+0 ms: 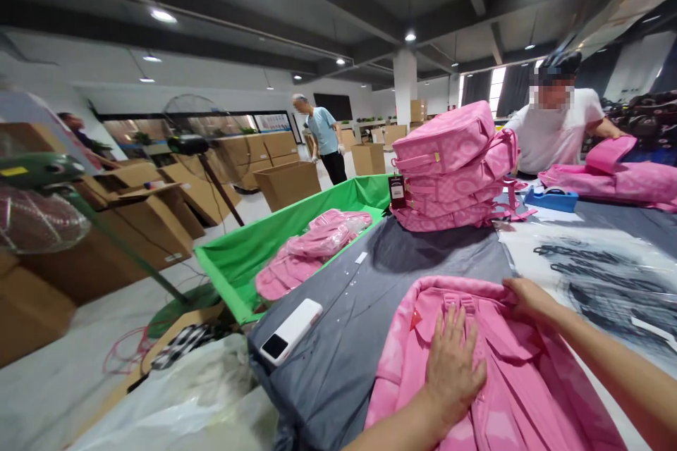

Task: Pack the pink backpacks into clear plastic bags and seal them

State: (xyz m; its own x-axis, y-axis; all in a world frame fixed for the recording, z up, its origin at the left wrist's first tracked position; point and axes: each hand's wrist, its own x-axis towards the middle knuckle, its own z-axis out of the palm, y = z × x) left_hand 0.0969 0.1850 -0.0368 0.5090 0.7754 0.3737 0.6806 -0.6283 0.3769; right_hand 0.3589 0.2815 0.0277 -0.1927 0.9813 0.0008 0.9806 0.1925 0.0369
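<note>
A pink backpack [508, 373] lies flat on the grey-covered table [338, 338] right in front of me. My left hand [453, 365] rests palm down on its middle, fingers stretched out flat. My right hand [529, 298] is at the backpack's far right edge, fingers curled over the fabric there. Further back stands a stack of pink backpacks [452, 169] with a dark hang tag [397, 192].
A white phone [290, 331] lies near the table's left edge. A green bin [238, 261] holds bagged pink backpacks [312, 246]. Clear plastic sheeting [597, 268] covers the table's right. A person in a white shirt [560, 127] handles pink bags [613, 176] beside a blue tape dispenser [553, 197]. Cardboard boxes [288, 183] and fans stand left.
</note>
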